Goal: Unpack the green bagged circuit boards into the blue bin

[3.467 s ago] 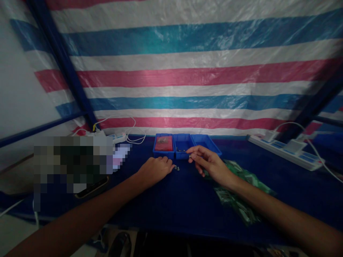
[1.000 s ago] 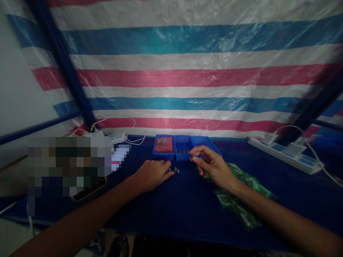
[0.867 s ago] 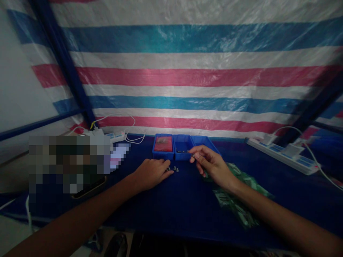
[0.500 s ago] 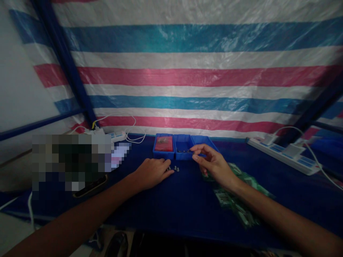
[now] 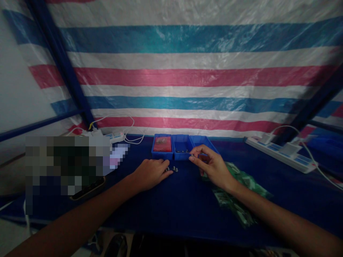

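Observation:
My left hand (image 5: 151, 175) rests palm down on the blue table, its fingers curled round some small metal screws (image 5: 167, 169) that show between thumb and forefinger. Just right of its fingertips, a few more loose screws (image 5: 175, 169) lie on the tabletop. My right hand (image 5: 211, 166) is raised in front of the blue bins, thumb and forefinger pinched on a tiny dark metal piece that looks like a screw (image 5: 192, 155). Behind it, the middle blue bin (image 5: 182, 156) has several small metal parts at its front. Under my right wrist lie green plastic packets (image 5: 235, 205), partly covered by the arm.
A left blue bin (image 5: 162, 155) holds a red packet (image 5: 162, 144); a right blue bin (image 5: 203, 140) adjoins the middle one. White power strips stand at the right (image 5: 284, 157) and back left (image 5: 115, 136). Striped plastic sheeting (image 5: 171, 76) hangs behind. A blurred-out area covers the left.
My right thumb and forefinger have closed together, and a small metal piece now shows between them. My left hand stays by the screws. The whole view has shifted slightly.

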### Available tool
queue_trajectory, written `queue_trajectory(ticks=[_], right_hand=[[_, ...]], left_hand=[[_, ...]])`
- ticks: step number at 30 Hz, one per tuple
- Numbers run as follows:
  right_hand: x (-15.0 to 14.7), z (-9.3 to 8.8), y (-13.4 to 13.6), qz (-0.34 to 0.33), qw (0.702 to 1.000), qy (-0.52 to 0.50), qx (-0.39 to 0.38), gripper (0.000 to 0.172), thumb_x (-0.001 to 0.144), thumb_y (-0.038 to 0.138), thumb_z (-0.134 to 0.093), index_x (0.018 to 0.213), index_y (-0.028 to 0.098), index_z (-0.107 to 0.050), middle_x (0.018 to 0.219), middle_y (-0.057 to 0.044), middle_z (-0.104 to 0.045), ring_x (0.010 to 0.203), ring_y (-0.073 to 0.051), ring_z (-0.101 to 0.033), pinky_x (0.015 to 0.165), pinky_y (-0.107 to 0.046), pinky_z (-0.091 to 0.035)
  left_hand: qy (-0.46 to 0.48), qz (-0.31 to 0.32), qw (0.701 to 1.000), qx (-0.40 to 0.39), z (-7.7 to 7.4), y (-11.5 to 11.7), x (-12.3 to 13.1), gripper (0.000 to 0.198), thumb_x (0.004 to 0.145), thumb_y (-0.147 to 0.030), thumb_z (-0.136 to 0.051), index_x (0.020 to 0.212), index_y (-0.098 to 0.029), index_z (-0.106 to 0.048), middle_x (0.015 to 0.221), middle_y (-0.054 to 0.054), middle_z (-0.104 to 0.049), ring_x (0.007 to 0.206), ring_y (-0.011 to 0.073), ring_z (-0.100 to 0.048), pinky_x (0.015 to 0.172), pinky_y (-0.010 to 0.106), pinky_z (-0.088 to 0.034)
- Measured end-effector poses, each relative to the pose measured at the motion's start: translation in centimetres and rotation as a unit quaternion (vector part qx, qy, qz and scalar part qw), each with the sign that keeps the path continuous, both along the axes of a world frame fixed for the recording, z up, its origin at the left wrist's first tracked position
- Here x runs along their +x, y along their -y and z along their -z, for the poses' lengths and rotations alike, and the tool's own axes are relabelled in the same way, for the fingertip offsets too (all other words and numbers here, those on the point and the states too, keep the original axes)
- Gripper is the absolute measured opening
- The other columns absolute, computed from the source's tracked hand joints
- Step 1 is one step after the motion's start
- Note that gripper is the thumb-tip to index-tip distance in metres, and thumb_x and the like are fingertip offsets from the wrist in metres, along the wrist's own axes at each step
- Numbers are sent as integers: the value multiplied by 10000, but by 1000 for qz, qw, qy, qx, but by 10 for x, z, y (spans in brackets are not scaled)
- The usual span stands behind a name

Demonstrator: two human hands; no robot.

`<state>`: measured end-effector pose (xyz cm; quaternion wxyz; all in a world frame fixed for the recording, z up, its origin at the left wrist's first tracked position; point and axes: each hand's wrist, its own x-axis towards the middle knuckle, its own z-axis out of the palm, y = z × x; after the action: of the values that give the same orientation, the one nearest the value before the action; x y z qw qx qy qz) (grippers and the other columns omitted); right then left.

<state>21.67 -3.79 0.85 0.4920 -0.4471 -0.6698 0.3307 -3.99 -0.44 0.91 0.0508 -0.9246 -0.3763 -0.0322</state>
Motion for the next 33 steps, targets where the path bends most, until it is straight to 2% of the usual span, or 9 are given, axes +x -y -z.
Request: queue_trajectory(ticks=[3, 7, 10, 13, 17, 24, 28, 30, 33], right_hand=[[3, 1, -1, 13, 1000, 7, -1, 260, 980, 480, -659, 1115, 261, -627, 1002, -25, -607, 538, -97, -535, 429, -261, -466], [8, 1, -5, 52, 998, 18, 33, 226, 995, 459, -647, 1046, 264, -545, 920, -4, -594, 530, -104, -535, 422, -251, -428], [12, -1, -7, 76, 987, 120, 76, 147, 1033, 402, -591, 1015, 261, -554, 876, -14, -614, 613, -146, -576, 522, -286, -455], [16, -2, -10, 100, 954, 245, 142, 83, 1053, 310, -531, 1028, 255, -588, 944, -39, -644, 747, -192, -621, 683, -347, -483], [20, 1, -13, 111, 916, 343, 174, 170, 1059, 249, -465, 1140, 256, -615, 1127, -84, -650, 893, -251, -665, 773, -399, -504], [19, 5, -13, 79, 900, 395, 169, 282, 1068, 220, -442, 1279, 285, -617, 1267, -103, -642, 987, -278, -691, 821, -436, -566], [16, 3, -9, 90, 889, 413, 175, 287, 1082, 240, -437, 1311, 256, -610, 1301, -131, -621, 995, -279, -696, 826, -440, -589], [13, 0, -5, 64, 887, 417, 190, 293, 1091, 259, -430, 1310, 238, -623, 1294, -141, -616, 1002, -275, -695, 830, -435, -595], [8, -5, 2, -75, 882, 417, 207, 292, 1099, 266, -445, 1273, 246, -679, 1252, -111, -636, 1040, -244, -692, 892, -401, -588]], left_hand=[[-1, -5, 1000, 1, 0, 0, 0, 310, 1088, -483, -434, 1103, -213, -586, 1086, 75, -733, 915, 253, -732, 706, 315, -528], [0, -8, 1000, -3, 0, 0, 1, 292, 1087, -472, -436, 1099, -212, -569, 1076, 78, -738, 918, 259, -739, 699, 317, -531], [6, -9, 1000, -7, 1, -1, 0, 271, 1089, -456, -439, 1123, -216, -559, 1092, 81, -740, 933, 260, -741, 709, 319, -535], [9, -7, 1000, -11, 1, -1, 0, 256, 1089, -442, -448, 1152, -218, -553, 1103, 85, -740, 965, 265, -740, 729, 324, -541], [10, 1, 1000, -1, 2, -1, 0, 252, 1089, -436, -448, 1165, -219, -552, 1092, 78, -739, 955, 265, -741, 728, 326, -545], [19, 17, 1000, 11, 3, -1, -1, 284, 1098, -435, -419, 1228, -231, -566, 1083, 63, -726, 955, 259, -733, 718, 317, -546], [12, 26, 998, 50, 7, -1, 0, 368, 1104, -447, -399, 1423, -308, -517, 1107, 73, -707, 981, 259, -716, 719, 305, -541], [9, 29, 997, 72, 9, 0, 2, 411, 1102, -433, -418, 1501, -345, -455, 1122, 80, -691, 1005, 262, -702, 719, 298, -541], [11, 40, 994, 97, 10, 1, 2, 410, 1093, -399, -457, 1501, -358, -451, 1183, 88, -643, 1045, 267, -672, 700, 292, -541]])
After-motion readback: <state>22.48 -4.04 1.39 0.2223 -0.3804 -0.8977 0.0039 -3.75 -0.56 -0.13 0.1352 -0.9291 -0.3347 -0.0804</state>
